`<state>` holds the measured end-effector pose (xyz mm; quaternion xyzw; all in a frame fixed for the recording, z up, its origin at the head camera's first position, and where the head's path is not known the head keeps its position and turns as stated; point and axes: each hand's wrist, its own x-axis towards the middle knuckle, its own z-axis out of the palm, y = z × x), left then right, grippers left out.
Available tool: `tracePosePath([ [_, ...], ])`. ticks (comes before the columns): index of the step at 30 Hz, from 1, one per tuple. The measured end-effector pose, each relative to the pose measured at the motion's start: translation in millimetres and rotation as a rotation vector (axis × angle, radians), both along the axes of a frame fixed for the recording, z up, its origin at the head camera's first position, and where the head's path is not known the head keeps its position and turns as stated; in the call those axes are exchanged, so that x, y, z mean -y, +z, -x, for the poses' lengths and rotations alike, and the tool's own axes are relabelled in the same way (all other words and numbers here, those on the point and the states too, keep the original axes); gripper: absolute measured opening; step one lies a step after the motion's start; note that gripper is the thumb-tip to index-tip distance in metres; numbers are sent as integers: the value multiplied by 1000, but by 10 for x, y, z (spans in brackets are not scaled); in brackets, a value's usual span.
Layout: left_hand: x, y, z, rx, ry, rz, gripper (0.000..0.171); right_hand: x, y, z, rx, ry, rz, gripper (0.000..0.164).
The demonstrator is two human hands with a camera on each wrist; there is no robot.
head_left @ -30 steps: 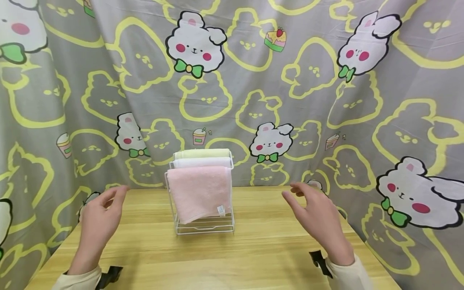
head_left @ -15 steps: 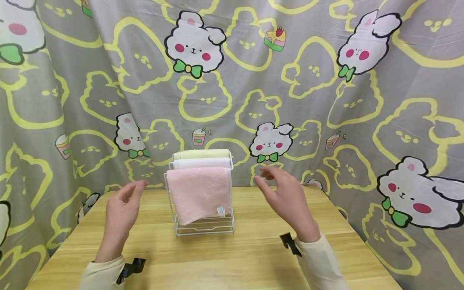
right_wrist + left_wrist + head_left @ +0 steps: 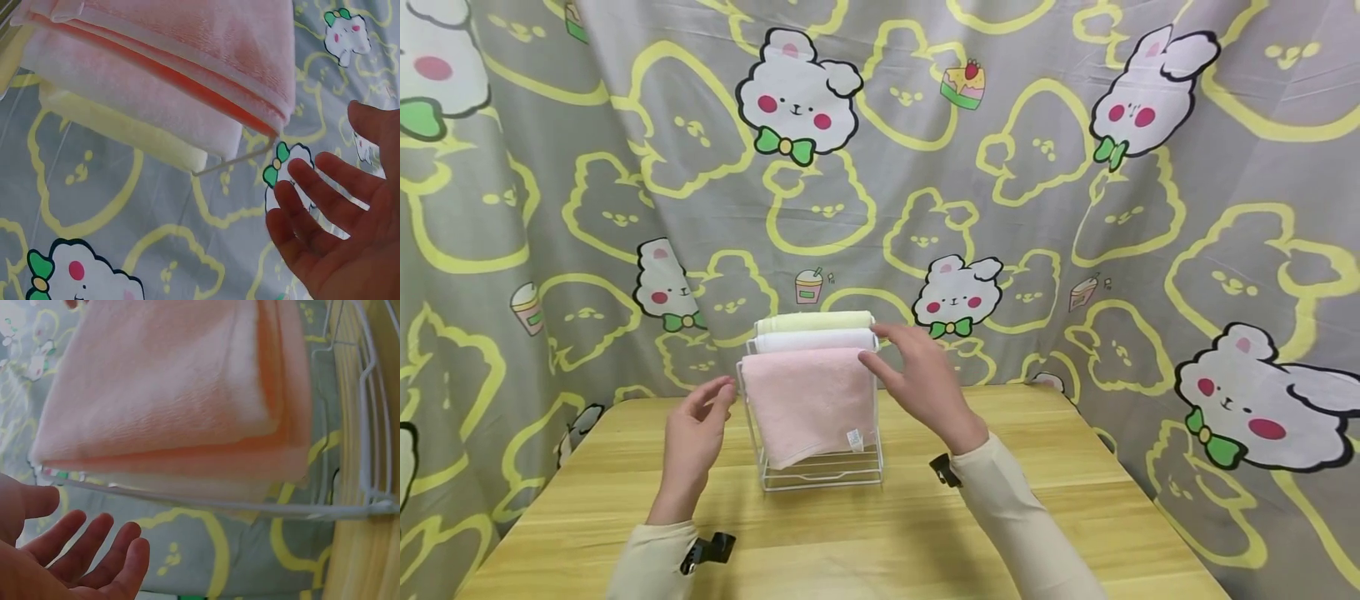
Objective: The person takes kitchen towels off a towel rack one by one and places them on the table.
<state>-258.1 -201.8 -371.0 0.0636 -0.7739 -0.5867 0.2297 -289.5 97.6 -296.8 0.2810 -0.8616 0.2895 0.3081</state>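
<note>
A folded pink towel [image 3: 808, 404] hangs over the front bar of a white wire rack [image 3: 823, 482], with a small tag near its lower right corner. Behind it hang a white towel [image 3: 816, 339] and a pale yellow towel [image 3: 816, 320]. Just left of the rack is my left hand [image 3: 695, 433], fingers relaxed and holding nothing; the left wrist view shows a gap between its fingers [image 3: 94, 550] and the towel. My right hand [image 3: 925, 383] is at the rack's upper right corner. In the right wrist view its loosely bent fingers [image 3: 325, 200] are apart from the towels.
The rack stands on a wood-grain table [image 3: 1000, 483]. Behind and at both sides hangs a grey curtain [image 3: 1030, 250] with rabbit prints. A black strap piece [image 3: 709, 550] sits at the left wrist, another black piece [image 3: 945, 471] at the right.
Both hands have moved inward toward the rack, the left one rightward and the right one leftward, now close to its two sides. The rack and towels stay in place.
</note>
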Motion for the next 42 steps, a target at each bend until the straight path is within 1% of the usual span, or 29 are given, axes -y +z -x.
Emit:
tracePosePath([
  [6, -25, -74, 49, 43, -66, -33, 48, 204, 30, 77, -49, 68, -59, 45],
  [12, -50, -110, 74, 33, -83, -89, 48, 385, 67, 150, -60, 106, -131, 46],
  [15, -53, -115, 87, 37, -97, -113, 51, 445, 80, 183, -55, 108, -172, 47],
  [18, -55, -110, 92, 54, -109, -115, 54, 489, 73, 206, -20, 106, -202, 48],
  [21, -56, -104, 91, 64, -117, -114, 53, 526, 51, 221, 29, 100, -223, 51],
  [24, -57, -104, 90, 69, -126, -115, 52, 559, 16, 236, 56, 87, -243, 51],
  [29, -49, -112, 88, 86, -120, -112, 54, 602, -32, 273, 32, 88, -267, 48],
  [32, -41, -121, 98, 77, -116, -119, 50, 612, -53, 288, 2, 83, -275, 45],
  [37, -49, -140, 132, 30, -126, -153, 47, 608, -83, 311, -42, 77, -284, 38],
  [42, -69, -151, 164, -4, -118, -171, 43, 606, -97, 344, -54, 89, -280, 32],
])
